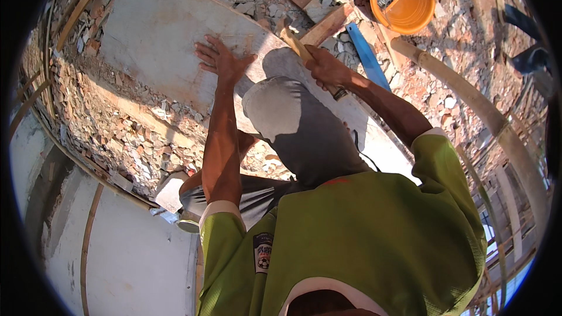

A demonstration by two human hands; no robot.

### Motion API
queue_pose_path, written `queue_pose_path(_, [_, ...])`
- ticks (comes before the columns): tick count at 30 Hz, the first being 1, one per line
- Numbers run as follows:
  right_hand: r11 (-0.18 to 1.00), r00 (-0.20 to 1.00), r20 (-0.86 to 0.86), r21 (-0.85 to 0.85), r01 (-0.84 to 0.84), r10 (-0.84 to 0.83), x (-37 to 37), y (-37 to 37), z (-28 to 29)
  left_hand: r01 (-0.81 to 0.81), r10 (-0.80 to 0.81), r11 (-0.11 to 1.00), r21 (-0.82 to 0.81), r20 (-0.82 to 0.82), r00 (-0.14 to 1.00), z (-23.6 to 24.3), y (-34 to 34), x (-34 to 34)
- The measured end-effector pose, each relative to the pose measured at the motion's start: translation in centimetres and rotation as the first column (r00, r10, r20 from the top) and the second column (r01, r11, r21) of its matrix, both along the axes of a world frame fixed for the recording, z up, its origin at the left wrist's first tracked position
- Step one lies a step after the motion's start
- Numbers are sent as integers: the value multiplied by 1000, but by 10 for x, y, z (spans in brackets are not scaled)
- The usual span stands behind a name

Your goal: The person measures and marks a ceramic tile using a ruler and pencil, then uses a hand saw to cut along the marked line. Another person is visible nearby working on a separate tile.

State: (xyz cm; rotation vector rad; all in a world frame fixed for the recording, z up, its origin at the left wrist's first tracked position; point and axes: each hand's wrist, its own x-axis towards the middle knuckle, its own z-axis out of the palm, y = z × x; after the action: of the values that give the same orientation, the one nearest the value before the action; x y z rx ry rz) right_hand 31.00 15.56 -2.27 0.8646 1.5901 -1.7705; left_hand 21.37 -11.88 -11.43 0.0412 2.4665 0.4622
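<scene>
My left hand [225, 61] lies spread on a large pale grey board [152, 29], its fingers apart and nothing in it. The fingers of my right hand [329, 70] are wrapped round the wooden handle of a hammer [300, 47]. The hammer's upper end points away from me, above the board's far edge, and its head is hard to make out. My knee in grey trousers [293, 117] rests over the board between both hands.
Broken brick rubble [146, 152] surrounds the board. An orange bucket [421, 14] holding nails stands at the far right. Nearer are a flat blue tapered blade [367, 57], a wood offcut [331, 25] and a long bamboo pole [480, 102]. White panels [134, 246] lie at lower left.
</scene>
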Motion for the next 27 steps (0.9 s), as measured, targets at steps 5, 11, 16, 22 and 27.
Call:
queue_pose_path(5, [863,878,-295,232,448,-376,-11,27,-20,1,-2,1000,-10,-44,999,-6,-7,5])
queue_pose_path(11, [975,979,84,-137,-174,186,11,0,5,-16,15,999,-39,-31,999,-5,-5,4])
queue_pose_path(16, [954,863,-488,299,23,132,-78,17,19,-5,5,999,-38,-23,1000,1,-3,0])
queue_pose_path(22, [715,481,-779,595,367,402,-226,-13,4,-14,13,1000,-19,-24,1000,11,5,-2])
queue_pose_path(27, [383,465,4,560,-735,885,-203,-45,-22,-24,24,999,-24,-22,999,7,8,0])
